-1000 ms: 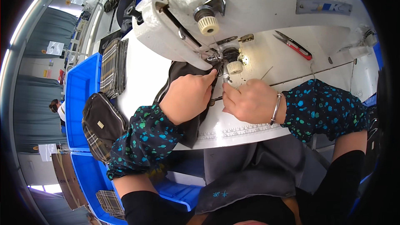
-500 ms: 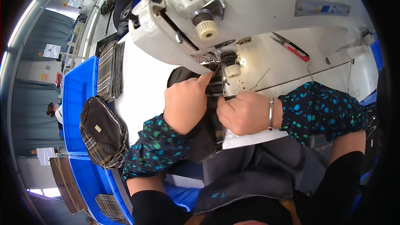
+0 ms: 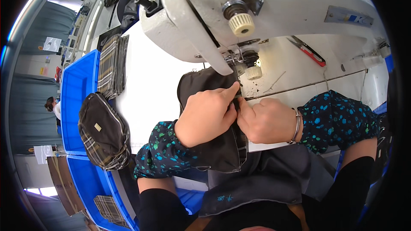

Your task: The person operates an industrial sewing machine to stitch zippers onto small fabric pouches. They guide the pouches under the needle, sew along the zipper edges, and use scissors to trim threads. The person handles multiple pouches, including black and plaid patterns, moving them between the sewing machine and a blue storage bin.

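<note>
A dark brown fabric bag piece (image 3: 196, 81) with a zip along its edge lies under the needle area of a white sewing machine (image 3: 188, 30). My left hand (image 3: 207, 115) rests over it, index finger stretched toward the presser foot (image 3: 233, 57), thumb bent in on the cloth, the other fingers curled. Close beside it, my right hand (image 3: 267, 120) is closed, its fingertips pinching the right edge of the same piece. Part of the seam is hidden beneath my fingers. The piece's lower end hangs over the table's front edge toward my lap.
Red-handled thread snips (image 3: 309, 52) lie on the machine bed at right. Left of the white table, a finished-looking dark and plaid bag (image 3: 102, 130) and a stack of plaid pieces (image 3: 112, 66) sit by a blue bin (image 3: 81, 98). A second blue bin (image 3: 87, 184) holds plaid cloth.
The bag piece now shows more of its zipped edge, on the left and at the front. Both hands sit slightly further right in view, my left thumb now visible; the whole view has shifted slightly.
</note>
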`<action>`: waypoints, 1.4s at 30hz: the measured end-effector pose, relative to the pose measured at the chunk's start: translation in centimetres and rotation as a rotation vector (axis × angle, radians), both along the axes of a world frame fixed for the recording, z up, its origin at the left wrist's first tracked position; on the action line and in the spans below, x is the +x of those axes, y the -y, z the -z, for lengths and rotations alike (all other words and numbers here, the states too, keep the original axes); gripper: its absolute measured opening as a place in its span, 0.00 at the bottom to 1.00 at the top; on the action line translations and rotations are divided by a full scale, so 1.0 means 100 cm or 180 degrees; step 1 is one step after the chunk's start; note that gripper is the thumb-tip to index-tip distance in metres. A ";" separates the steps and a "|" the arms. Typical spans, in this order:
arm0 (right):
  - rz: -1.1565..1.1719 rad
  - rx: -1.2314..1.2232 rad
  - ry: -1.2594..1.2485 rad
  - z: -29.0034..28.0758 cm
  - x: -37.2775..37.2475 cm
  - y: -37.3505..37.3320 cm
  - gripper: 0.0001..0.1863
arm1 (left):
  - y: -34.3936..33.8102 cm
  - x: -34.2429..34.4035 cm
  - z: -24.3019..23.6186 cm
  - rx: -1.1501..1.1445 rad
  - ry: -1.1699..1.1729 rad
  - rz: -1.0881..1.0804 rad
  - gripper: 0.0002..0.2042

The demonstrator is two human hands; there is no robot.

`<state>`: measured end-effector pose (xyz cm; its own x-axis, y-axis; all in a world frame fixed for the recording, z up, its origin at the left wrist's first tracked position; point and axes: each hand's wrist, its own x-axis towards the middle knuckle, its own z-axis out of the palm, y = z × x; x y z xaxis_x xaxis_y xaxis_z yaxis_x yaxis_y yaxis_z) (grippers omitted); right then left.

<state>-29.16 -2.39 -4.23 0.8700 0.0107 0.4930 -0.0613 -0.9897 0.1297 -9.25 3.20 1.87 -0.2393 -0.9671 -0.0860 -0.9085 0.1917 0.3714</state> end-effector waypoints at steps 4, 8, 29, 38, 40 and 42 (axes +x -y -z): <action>0.0038 -0.0013 0.0028 -0.001 0.001 0.001 0.15 | -0.002 -0.002 0.000 -0.0035 -0.0176 -0.0116 0.21; 0.0188 -0.0072 0.0106 0.005 0.005 0.010 0.15 | 0.009 0.002 0.006 -0.0119 -0.0059 -0.0135 0.21; -0.0170 -0.0119 -0.0128 -0.016 -0.013 -0.024 0.15 | -0.033 -0.016 -0.004 -0.0977 0.0735 0.0495 0.23; -0.0136 -0.0180 -0.0088 -0.011 -0.009 -0.022 0.14 | -0.029 -0.013 0.000 -0.0897 0.0695 0.0502 0.21; -0.0066 -0.0178 -0.0048 -0.008 -0.006 -0.018 0.13 | -0.022 -0.008 0.001 -0.0957 0.0717 0.0500 0.21; -0.0003 -0.0144 -0.0002 -0.006 -0.001 -0.012 0.12 | -0.016 -0.003 0.003 -0.0999 0.0727 0.0444 0.21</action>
